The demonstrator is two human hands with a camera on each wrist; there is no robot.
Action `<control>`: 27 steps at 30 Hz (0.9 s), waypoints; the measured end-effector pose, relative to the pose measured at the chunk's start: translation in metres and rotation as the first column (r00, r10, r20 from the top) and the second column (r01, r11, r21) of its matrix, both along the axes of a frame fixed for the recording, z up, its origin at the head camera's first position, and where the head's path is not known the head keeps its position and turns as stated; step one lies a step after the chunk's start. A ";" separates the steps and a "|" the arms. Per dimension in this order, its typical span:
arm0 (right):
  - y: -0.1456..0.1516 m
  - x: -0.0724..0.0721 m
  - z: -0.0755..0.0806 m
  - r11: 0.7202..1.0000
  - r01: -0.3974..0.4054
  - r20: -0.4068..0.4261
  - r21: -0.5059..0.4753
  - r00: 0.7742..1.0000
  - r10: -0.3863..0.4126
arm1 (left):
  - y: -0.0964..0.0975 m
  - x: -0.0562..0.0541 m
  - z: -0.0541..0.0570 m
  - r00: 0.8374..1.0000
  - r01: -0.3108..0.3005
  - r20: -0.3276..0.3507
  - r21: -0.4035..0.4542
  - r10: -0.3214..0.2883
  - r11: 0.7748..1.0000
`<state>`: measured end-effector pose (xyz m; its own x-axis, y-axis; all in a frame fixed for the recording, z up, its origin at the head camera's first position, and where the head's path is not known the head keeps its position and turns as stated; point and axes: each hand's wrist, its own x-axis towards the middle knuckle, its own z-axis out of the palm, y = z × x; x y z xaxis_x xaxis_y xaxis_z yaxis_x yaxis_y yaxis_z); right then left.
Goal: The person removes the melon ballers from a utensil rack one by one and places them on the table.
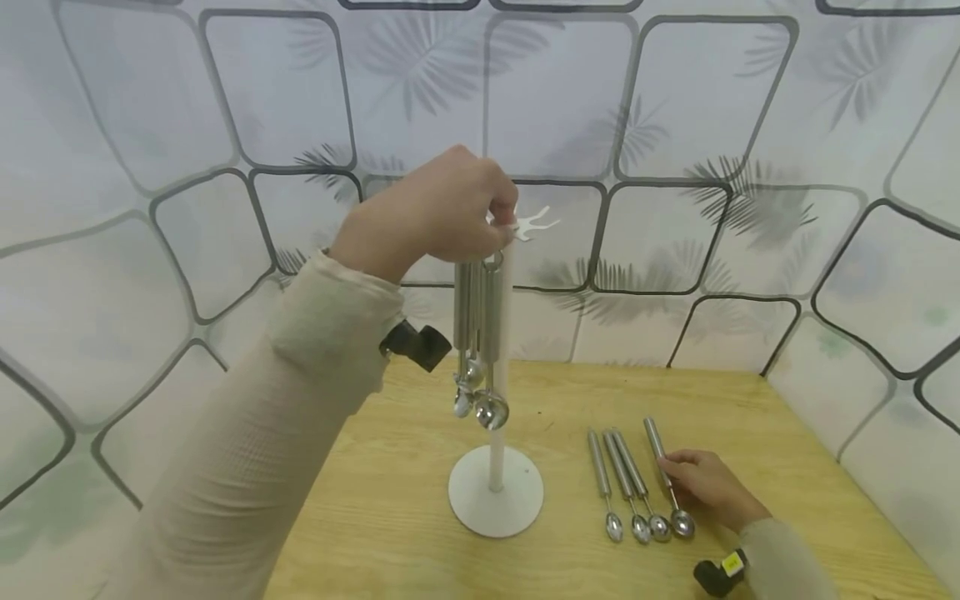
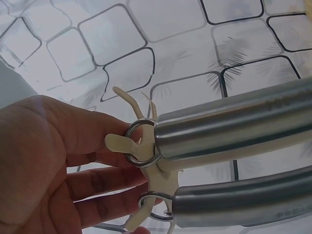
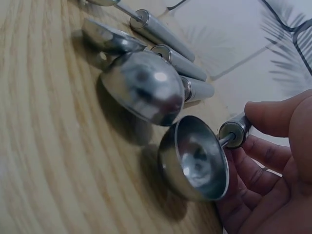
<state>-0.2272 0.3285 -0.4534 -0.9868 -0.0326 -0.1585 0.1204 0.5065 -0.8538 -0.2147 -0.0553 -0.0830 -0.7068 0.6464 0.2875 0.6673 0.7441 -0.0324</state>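
My left hand (image 1: 442, 208) is at the top of a white stand (image 1: 497, 500), thumb and fingers pinching by the ring of a hanging melon baller (image 1: 491, 312). In the left wrist view that steel ring (image 2: 142, 161) loops round a cream hook (image 2: 119, 143), with the thumb tip against it. A second ring (image 2: 146, 201) hangs on a lower hook. My right hand (image 1: 705, 482) pinches the handle of the rightmost melon baller (image 1: 656, 442) on the table. Its round bowl (image 3: 195, 161) faces up in the right wrist view, close over the wood.
Several more steel tools lie left of the right hand: an oval-bowled scoop (image 1: 600, 475), another scoop (image 1: 619, 471) and a round-bowled one (image 1: 658, 527). They rest on a light wooden table (image 1: 375, 517). A patterned cloth wall (image 1: 675, 100) encloses the back and sides.
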 end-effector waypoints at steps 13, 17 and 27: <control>-0.002 -0.007 -0.004 1.000 -0.016 0.030 -0.017 0.999 0.017 | 0.000 0.003 0.000 0.999 0.007 -0.036 0.000 -0.007 1.000; -0.005 -0.007 -0.003 1.000 -0.021 0.031 -0.022 0.999 0.021 | 0.000 0.003 -0.001 0.999 0.016 -0.044 -0.001 -0.016 1.000; -0.011 -0.008 -0.005 0.997 0.022 0.019 0.079 1.000 -0.023 | 0.000 0.003 -0.002 1.000 0.008 -0.029 -0.005 -0.008 1.000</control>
<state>-0.2352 0.3179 -0.4587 -0.9837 0.0030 -0.1798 0.1495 0.5692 -0.8085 -0.2113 -0.0555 -0.0846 -0.6929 0.6533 0.3050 0.6720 0.7385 -0.0554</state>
